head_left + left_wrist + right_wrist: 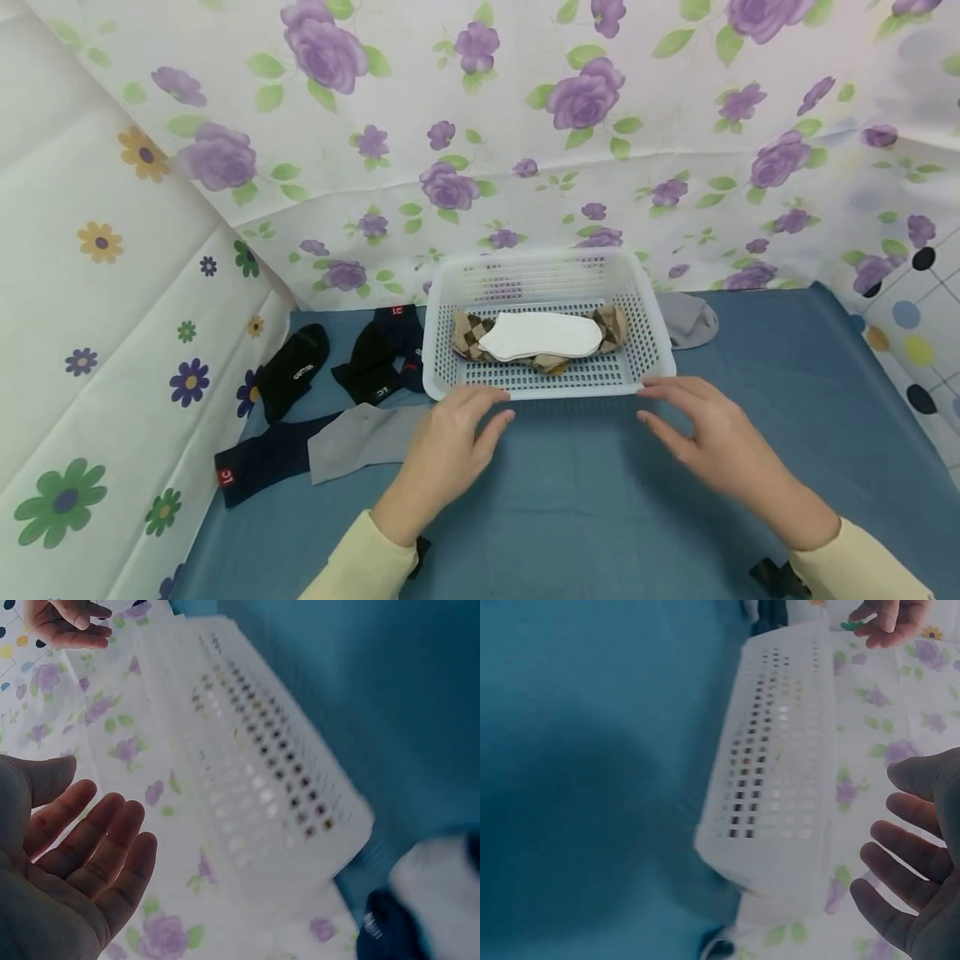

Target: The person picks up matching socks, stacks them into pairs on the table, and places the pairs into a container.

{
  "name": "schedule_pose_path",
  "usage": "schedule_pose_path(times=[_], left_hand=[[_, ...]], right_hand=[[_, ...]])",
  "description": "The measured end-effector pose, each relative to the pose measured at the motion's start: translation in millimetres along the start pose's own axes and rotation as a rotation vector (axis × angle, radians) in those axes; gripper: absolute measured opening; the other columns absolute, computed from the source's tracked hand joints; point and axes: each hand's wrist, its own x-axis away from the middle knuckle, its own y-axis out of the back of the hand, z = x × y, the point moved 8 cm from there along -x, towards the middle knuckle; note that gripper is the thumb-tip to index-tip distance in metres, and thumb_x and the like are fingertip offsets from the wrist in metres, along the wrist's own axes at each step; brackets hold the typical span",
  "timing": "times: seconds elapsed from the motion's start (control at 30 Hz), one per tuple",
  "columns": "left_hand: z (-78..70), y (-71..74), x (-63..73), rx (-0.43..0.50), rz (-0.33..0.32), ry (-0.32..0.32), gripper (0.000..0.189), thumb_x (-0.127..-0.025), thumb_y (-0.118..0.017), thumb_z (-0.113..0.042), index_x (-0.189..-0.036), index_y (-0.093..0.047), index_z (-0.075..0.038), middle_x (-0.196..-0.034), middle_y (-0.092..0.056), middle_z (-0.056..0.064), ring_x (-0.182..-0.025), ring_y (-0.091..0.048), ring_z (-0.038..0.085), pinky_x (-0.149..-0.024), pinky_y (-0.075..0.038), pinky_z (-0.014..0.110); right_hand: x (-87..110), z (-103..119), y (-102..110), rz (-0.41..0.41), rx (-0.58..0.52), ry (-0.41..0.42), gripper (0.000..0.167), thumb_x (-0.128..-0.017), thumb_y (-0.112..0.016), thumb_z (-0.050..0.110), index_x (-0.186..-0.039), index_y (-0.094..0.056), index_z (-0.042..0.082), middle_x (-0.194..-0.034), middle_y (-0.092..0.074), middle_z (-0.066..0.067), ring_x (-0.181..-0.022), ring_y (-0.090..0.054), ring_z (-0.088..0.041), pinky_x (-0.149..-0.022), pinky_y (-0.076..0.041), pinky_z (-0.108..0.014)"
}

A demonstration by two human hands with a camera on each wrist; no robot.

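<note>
A white plastic basket [547, 390] with perforated walls stands at the back of the blue surface. Inside it a white sock [540, 335] lies across brown checkered socks [611, 327]. My left hand [453, 446] is at the basket's near left corner, fingers loosely bent and thumb apart. At the near right corner is my right hand [712, 433], posed much the same. Both wrist views show the left palm [75, 877] and the right palm [922, 862] holding nothing, apart from the basket's wall.
Left of the basket lie black socks [292, 371], dark navy-and-black socks [378, 354], a navy sock [270, 454] and a grey sock [363, 440]. Another grey sock [686, 321] lies behind the basket's right side. Flowered cloth [517, 167] hangs behind the blue surface [585, 500].
</note>
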Motion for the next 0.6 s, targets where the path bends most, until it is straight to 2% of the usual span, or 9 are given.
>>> schedule_pose_path(times=[0.2,0.4,0.47,0.6], left_hand=[[5.7,-24.3,20.3,0.071,0.058,0.059,0.025,-0.091,-0.058,-0.04,-0.11,-0.064,-0.025,-0.108,-0.064,-0.009,-0.101,-0.06,0.006,-0.079,-0.053,0.028],[15.0,-43.1,33.5,0.089,0.145,0.135,0.025,-0.09,-0.059,-0.041,-0.11,-0.064,-0.026,-0.108,-0.064,-0.009,-0.1,-0.06,0.007,-0.081,-0.052,0.031],[17.6,-46.1,35.0,0.084,0.154,0.146,0.026,-0.091,-0.058,-0.041,-0.11,-0.064,-0.026,-0.108,-0.064,-0.01,-0.101,-0.06,0.007,-0.082,-0.052,0.031],[21.8,-50.4,36.3,0.076,0.163,0.154,0.026,-0.09,-0.059,-0.041,-0.111,-0.064,-0.025,-0.108,-0.064,-0.009,-0.1,-0.06,0.007,-0.082,-0.052,0.031]], right_hand=[[20.7,-7.4,-18.7,0.052,-0.016,-0.066,0.031,-0.08,-0.074,0.03,-0.109,-0.063,0.031,-0.115,-0.062,0.007,-0.106,-0.058,-0.014,-0.081,-0.052,-0.041],[28.9,-12.0,-31.6,0.083,-0.013,-0.052,0.031,-0.079,-0.075,0.029,-0.107,-0.064,0.031,-0.116,-0.061,0.009,-0.108,-0.057,-0.011,-0.082,-0.052,-0.039],[27.3,-16.5,-27.3,0.047,-0.006,-0.044,0.031,-0.077,-0.076,0.025,-0.106,-0.065,0.029,-0.114,-0.062,0.007,-0.106,-0.058,-0.012,-0.082,-0.052,-0.039],[14.8,-32.8,-2.5,-0.112,-0.004,-0.058,0.031,-0.077,-0.074,0.014,-0.107,-0.068,0.018,-0.109,-0.066,-0.001,-0.102,-0.059,-0.019,-0.083,-0.048,-0.041]])
